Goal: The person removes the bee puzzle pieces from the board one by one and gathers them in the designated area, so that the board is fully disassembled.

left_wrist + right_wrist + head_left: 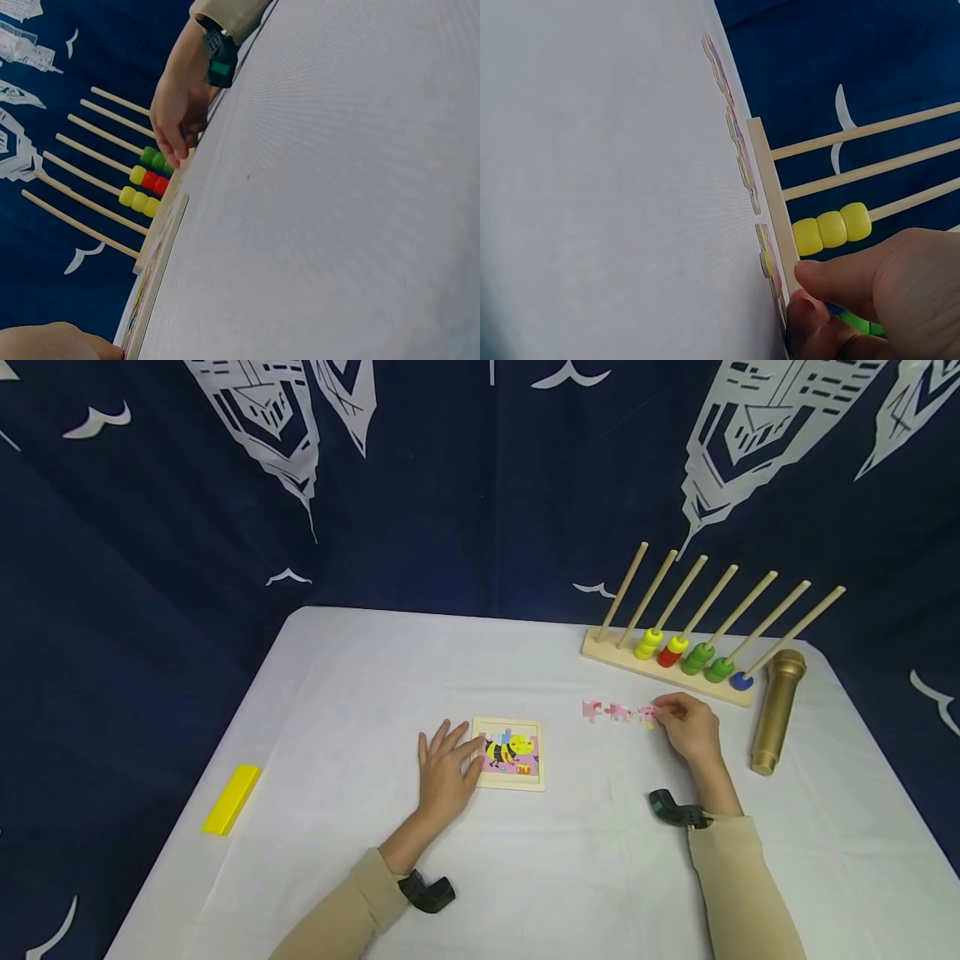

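Note:
A square wooden puzzle tray (542, 760) with a bee picture (510, 752) lies mid-table. My left hand (444, 777) rests at its left side, fingers spread, with the thumb and index finger touching the tray and picture. In the left wrist view only part of my left hand (52, 343) shows beside the tray edge. Right of the tray, loose pink puzzle pieces (592, 711) lie in a row. My right hand (688, 727) pinches the rightmost puzzle piece (647, 717) at its right end. The right wrist view shows the thumb and curled fingers (847, 277) at that piece, partly hiding it.
Behind the pieces stands a wooden bead counter (622, 652) with upright pegs and yellow, red, green and blue beads. A gold-brown cylinder (777, 714) lies at the right. Toward the left table edge is a yellow block (232, 800). A dark blue printed curtain (465, 485) hangs behind the white table.

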`<state>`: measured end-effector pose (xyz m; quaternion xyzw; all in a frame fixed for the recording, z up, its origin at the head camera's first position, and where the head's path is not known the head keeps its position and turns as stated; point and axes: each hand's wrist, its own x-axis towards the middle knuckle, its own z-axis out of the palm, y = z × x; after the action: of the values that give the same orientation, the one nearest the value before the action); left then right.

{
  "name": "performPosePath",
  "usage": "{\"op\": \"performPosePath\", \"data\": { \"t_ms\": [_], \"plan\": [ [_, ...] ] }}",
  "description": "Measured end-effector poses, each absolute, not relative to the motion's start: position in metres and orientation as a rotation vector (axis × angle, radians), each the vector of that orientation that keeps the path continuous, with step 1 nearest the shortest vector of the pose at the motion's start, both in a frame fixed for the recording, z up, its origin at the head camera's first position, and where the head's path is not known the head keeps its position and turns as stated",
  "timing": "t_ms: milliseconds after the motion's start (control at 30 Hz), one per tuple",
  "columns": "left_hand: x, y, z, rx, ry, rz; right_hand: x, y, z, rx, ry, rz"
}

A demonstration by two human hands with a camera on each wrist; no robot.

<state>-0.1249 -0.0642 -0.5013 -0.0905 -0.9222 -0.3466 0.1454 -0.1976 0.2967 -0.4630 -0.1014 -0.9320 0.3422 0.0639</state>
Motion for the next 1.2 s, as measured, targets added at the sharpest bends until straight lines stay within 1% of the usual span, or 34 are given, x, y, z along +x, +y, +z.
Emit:
{"op": "performPosePath", "data": {
  "t_ms": [300, 467, 700, 900, 1200],
  "plan": [
    [-0.125, -0.065, -0.500, -0.262, -2.650, -1.016, -0.197, 0.292, -0.456, -0.421, -2.744, 1.143],
    [-0.126, -0.064, -0.499, -0.256, -2.647, -1.017, -0.197, 0.278, -0.447, -0.413, -2.658, 1.233],
    [-0.127, -0.065, -0.499, -0.259, -2.649, -1.039, -0.194, 0.236, -0.438, -0.248, -2.663, 1.395],
    [-0.125, -0.069, -0.495, -0.271, -2.683, -1.066, -0.189, 0.193, -0.435, -0.026, -2.708, 1.505],
    [-0.130, -0.081, -0.500, -0.382, -2.653, -0.976, -0.177, 0.135, -0.433, 0.221, -2.742, 1.553]
  ]
}}
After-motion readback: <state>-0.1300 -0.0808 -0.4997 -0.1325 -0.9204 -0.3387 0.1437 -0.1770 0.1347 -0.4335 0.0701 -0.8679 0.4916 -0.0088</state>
